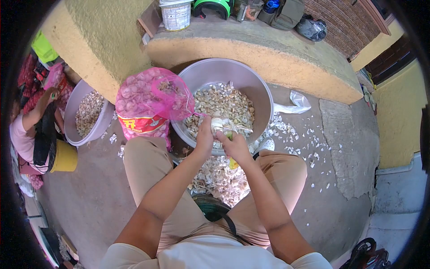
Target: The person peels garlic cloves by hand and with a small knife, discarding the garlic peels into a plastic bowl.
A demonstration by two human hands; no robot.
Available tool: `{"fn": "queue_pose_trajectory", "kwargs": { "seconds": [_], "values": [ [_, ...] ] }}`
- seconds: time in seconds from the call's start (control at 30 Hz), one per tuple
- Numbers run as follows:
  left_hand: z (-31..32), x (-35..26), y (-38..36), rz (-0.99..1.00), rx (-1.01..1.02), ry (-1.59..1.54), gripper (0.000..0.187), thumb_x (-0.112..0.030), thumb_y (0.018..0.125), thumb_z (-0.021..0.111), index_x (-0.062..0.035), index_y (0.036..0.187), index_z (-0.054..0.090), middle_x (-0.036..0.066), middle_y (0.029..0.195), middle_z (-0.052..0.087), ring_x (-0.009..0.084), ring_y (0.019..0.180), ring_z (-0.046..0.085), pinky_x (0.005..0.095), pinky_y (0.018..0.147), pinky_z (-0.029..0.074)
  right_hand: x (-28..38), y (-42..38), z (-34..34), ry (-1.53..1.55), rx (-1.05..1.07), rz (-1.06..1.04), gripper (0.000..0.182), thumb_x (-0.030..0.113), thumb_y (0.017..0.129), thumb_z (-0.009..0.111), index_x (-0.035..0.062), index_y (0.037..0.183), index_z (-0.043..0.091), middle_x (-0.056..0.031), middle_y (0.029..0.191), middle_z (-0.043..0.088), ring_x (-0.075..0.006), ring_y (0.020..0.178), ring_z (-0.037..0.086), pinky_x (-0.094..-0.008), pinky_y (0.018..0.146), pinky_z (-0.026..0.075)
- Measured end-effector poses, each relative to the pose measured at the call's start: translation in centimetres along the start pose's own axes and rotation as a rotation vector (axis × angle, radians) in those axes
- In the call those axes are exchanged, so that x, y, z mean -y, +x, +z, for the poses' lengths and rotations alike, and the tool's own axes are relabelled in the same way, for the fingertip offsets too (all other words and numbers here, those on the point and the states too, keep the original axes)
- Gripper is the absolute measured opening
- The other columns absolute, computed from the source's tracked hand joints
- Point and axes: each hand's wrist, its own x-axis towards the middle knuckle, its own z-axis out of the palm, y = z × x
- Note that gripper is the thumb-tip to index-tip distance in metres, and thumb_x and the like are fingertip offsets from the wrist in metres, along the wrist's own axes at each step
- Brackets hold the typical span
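Observation:
My left hand (205, 135) is closed round a white garlic bulb (218, 123) above the near side of a large grey-purple basin (266, 89). Close beside it, my right hand (236, 147) grips a small tool with a yellow-green handle (233, 164); its working end is hidden at the bulb. Loose garlic cloves (226, 101) cover the basin's bottom. Left of the basin stands a pink mesh bag of garlic bulbs (139, 92), its loose top lying over the rim. Between my legs lies a heap of garlic skins (219, 177).
Skins (286, 127) and a white plastic bag (295, 104) lie on the floor at right. Behind the basin runs a concrete ledge (251, 47) with a white bucket (175, 15). At left, another person (33, 130) sits by a second basin of cloves (71, 127) and a yellow bucket (65, 157).

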Motion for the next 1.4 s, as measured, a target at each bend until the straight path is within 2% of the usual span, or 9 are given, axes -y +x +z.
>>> {"fn": "queue_pose_trajectory", "kwargs": {
  "seconds": [0.37, 0.57, 0.67, 0.87, 0.97, 1.07, 1.17, 1.27, 1.4],
  "values": [
    [0.1, 0.0, -0.1, 0.011, 0.018, -0.033, 0.042, -0.036, 0.088, 0.028, -0.0019, 0.095, 0.052, 0.011, 0.083, 0.059, 0.0177, 0.072, 0.059, 0.0294, 0.061, 0.048, 1.3, -0.7, -0.3, 0.102, 0.05, 0.009, 0.039, 0.039, 0.078, 0.058, 0.0001, 0.073, 0.059, 0.0001, 0.045, 0.042, -0.0078, 0.035, 0.039, -0.0223, 0.034, 0.031],
    [-0.5, 0.8, 0.3, 0.019, -0.003, -0.06, 0.04, -0.035, 0.088, 0.031, -0.0019, 0.093, 0.053, 0.009, 0.082, 0.058, 0.0167, 0.07, 0.058, 0.0278, 0.061, 0.047, 1.6, -0.8, -0.7, 0.021, 0.125, 0.107, 0.038, 0.038, 0.077, 0.058, 0.0008, 0.082, 0.06, -0.0064, 0.059, 0.056, -0.0126, 0.052, 0.051, -0.0289, 0.05, 0.042],
    [-0.7, 1.4, 0.5, 0.032, -0.044, -0.07, 0.038, -0.034, 0.088, 0.033, -0.0022, 0.092, 0.054, 0.008, 0.082, 0.058, 0.0163, 0.069, 0.058, 0.0277, 0.06, 0.046, 1.4, -0.9, -0.2, -0.003, 0.051, -0.049, 0.034, 0.036, 0.079, 0.057, 0.0032, 0.076, 0.062, 0.0007, 0.048, 0.044, -0.0088, 0.041, 0.041, -0.0243, 0.04, 0.034],
    [-0.5, 1.3, 0.4, 0.023, -0.06, -0.11, 0.036, -0.032, 0.088, 0.034, -0.0023, 0.09, 0.054, 0.008, 0.081, 0.058, 0.0154, 0.071, 0.057, 0.0279, 0.062, 0.046, -0.7, 0.0, 0.7, -0.034, -0.106, -0.256, 0.035, 0.036, 0.079, 0.057, 0.0014, 0.085, 0.06, -0.0052, 0.066, 0.057, -0.0119, 0.061, 0.05, -0.0283, 0.059, 0.041],
    [-0.4, 1.2, 0.4, 0.018, -0.069, -0.116, 0.037, -0.032, 0.087, 0.033, -0.0022, 0.09, 0.054, 0.008, 0.081, 0.058, 0.0155, 0.071, 0.057, 0.0282, 0.061, 0.046, 0.7, -0.4, 0.1, -0.159, -0.032, -0.183, 0.035, 0.035, 0.079, 0.057, 0.0015, 0.089, 0.06, -0.0072, 0.071, 0.059, -0.0124, 0.065, 0.05, -0.029, 0.063, 0.042],
    [-0.4, 1.4, 0.6, 0.019, -0.081, -0.107, 0.038, -0.033, 0.087, 0.032, -0.0024, 0.089, 0.054, 0.008, 0.08, 0.058, 0.0157, 0.069, 0.057, 0.0282, 0.059, 0.046, 0.3, -0.2, 0.0, -0.183, -0.005, -0.132, 0.044, 0.041, 0.078, 0.054, 0.0023, 0.099, 0.056, -0.019, 0.088, 0.059, -0.032, 0.084, 0.057, -0.0357, 0.073, 0.042],
    [0.1, 0.7, 0.1, -0.015, -0.083, -0.087, 0.039, -0.034, 0.087, 0.03, -0.0036, 0.089, 0.055, 0.007, 0.077, 0.058, 0.015, 0.066, 0.057, 0.0274, 0.056, 0.046, 1.4, -0.7, -0.3, -0.164, 0.0, -0.158, 0.044, 0.041, 0.079, 0.054, 0.0009, 0.096, 0.057, -0.019, 0.082, 0.06, -0.0322, 0.079, 0.058, -0.0358, 0.071, 0.043],
    [0.3, 0.4, 0.1, -0.043, -0.081, -0.071, 0.039, -0.034, 0.087, 0.029, -0.0053, 0.089, 0.055, 0.006, 0.074, 0.058, 0.014, 0.064, 0.057, 0.0262, 0.053, 0.046, 0.9, -0.3, -0.4, -0.244, 0.015, -0.057, 0.038, 0.036, 0.081, 0.053, -0.0003, 0.082, 0.061, -0.0067, 0.062, 0.057, -0.0121, 0.06, 0.051, -0.0281, 0.058, 0.042],
    [-0.3, 0.6, 0.5, -0.052, -0.032, -0.013, 0.04, -0.037, 0.087, 0.028, -0.0068, 0.088, 0.055, 0.004, 0.068, 0.056, 0.0122, 0.057, 0.054, 0.0256, 0.048, 0.045, 0.0, 0.0, -0.1, -0.099, -0.109, -0.207, 0.038, 0.036, 0.083, 0.051, -0.0006, 0.075, 0.06, -0.0044, 0.057, 0.053, -0.0096, 0.057, 0.05, -0.0265, 0.052, 0.041]
  ]
}}
